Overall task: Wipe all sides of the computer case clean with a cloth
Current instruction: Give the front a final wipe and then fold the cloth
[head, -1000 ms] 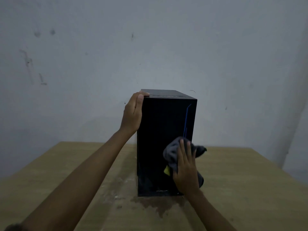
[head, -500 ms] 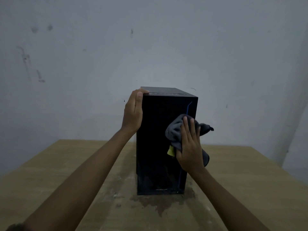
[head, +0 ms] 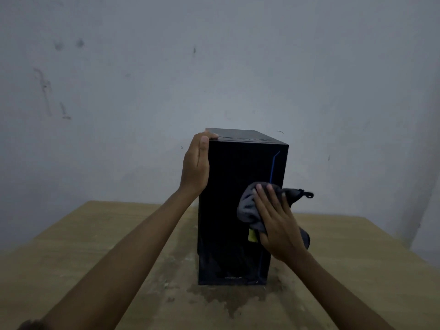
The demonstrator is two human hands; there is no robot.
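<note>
A black computer case [head: 226, 186] stands upright on a wooden table [head: 95, 246], with a thin blue line running down the right of its near face. My left hand [head: 195, 167] grips its top left corner, fingers curled over the top edge and thumb along the front. My right hand [head: 278, 225] presses a grey cloth [head: 247, 206] flat against the right half of the near face, fingers straight. The cloth's loop end sticks out past the case's right edge, and a yellow tag shows under my palm.
A dark damp stain [head: 228, 298] spreads on the table just in front of the case. A bare grey wall [head: 214, 67] rises close behind the table. The table's far edge runs behind the case on both sides.
My right hand slid the cloth up the near face from near the bottom, then came down a little. My left hand has kept its hold on the top corner.
</note>
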